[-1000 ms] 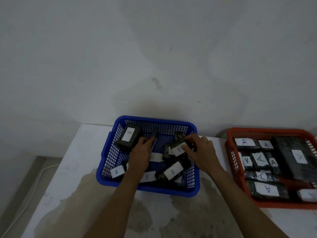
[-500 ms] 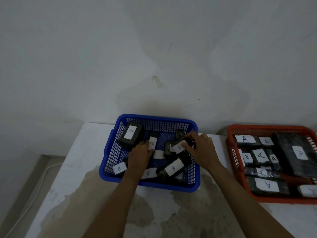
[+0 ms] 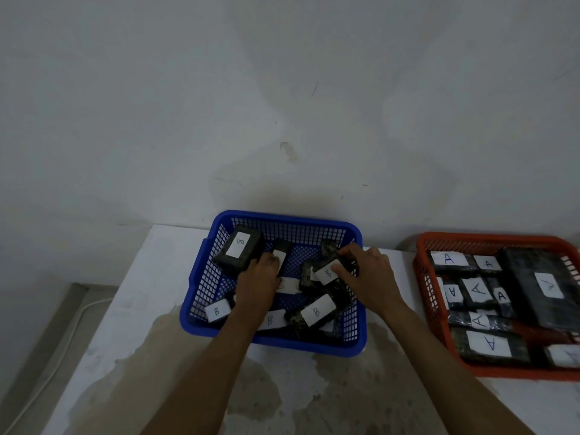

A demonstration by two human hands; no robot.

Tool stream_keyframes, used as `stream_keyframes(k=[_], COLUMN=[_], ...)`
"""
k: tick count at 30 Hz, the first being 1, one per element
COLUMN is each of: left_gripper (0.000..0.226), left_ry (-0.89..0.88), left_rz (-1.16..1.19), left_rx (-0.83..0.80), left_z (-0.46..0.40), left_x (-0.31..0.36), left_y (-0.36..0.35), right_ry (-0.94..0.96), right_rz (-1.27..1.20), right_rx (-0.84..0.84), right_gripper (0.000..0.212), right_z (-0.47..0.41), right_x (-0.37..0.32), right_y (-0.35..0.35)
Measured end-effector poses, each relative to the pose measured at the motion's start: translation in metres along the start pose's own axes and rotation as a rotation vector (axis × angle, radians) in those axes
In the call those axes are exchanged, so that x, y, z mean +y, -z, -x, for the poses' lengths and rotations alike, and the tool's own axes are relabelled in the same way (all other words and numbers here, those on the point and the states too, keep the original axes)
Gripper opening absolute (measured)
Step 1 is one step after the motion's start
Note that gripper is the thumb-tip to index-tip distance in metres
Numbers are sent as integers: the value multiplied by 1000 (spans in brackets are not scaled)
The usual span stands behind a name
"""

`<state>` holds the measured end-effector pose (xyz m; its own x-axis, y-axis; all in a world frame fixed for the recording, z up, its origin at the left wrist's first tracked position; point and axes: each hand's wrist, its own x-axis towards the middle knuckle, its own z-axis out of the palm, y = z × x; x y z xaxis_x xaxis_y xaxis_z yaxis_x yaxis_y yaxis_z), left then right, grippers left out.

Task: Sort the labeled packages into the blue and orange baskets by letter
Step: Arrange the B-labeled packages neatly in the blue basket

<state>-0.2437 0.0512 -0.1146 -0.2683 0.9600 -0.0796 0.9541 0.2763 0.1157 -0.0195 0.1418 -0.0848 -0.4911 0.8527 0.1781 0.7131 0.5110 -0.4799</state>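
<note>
Right now both hands are down inside the blue basket [image 3: 201, 277], which sits at the back edge of the desk [image 3: 150, 293] against the wall. The right hand [image 3: 370, 284] has its fingers [image 3: 340, 271] pinched on a dark package with a B label [image 3: 328, 273], its long axis slanting up toward the far right corner of the basket. The left hand [image 3: 259, 285] rests curled on a narrow package [image 3: 280, 254] beside it; whether it truly grips, I cannot tell. The orange basket [image 3: 422, 277], full of A packages, stands well to the right. Nothing lies loose on the desk, so sorting looks nearly done.
</note>
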Motion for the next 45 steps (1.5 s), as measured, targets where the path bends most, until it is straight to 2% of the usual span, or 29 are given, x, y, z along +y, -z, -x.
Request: stream_keyframes(k=[7, 19, 23, 25, 29, 34, 39, 42, 45], left_gripper=[40, 33, 30, 31, 29, 41, 47, 54, 54], left_ry=[147, 113, 76, 47, 28, 39, 159, 94, -62], left_rz=[15, -155, -140, -60, 181, 118, 12, 51, 120], left_rx=[19, -12, -31, 28, 256, 87, -42, -75, -104], left_z=[0, -7, -9, -1, 27, 16, -13, -23, -34], left_x=[13, 11, 9, 2, -17, -1, 17, 15, 10], left_y=[5, 11, 14, 19, 23, 19, 9, 3, 1], right_ry=[10, 1, 0, -8, -20, -74, -113, -118, -143], right_rz=[-8, -23, -23, -24, -54, -121, -256, -381, -444], right_rx=[9, -3, -4, -3, 18, 38, -14, 3, 55], right_gripper=[28, 28, 27, 27, 26, 25, 25, 24, 21], right_z=[0, 1, 1, 1, 1, 3, 4, 6, 10], right_x=[-1, -2, -2, -2, -5, -12, -10, -7, -5], right_y=[1, 2, 1, 1, -1, -4, 4, 12, 17])
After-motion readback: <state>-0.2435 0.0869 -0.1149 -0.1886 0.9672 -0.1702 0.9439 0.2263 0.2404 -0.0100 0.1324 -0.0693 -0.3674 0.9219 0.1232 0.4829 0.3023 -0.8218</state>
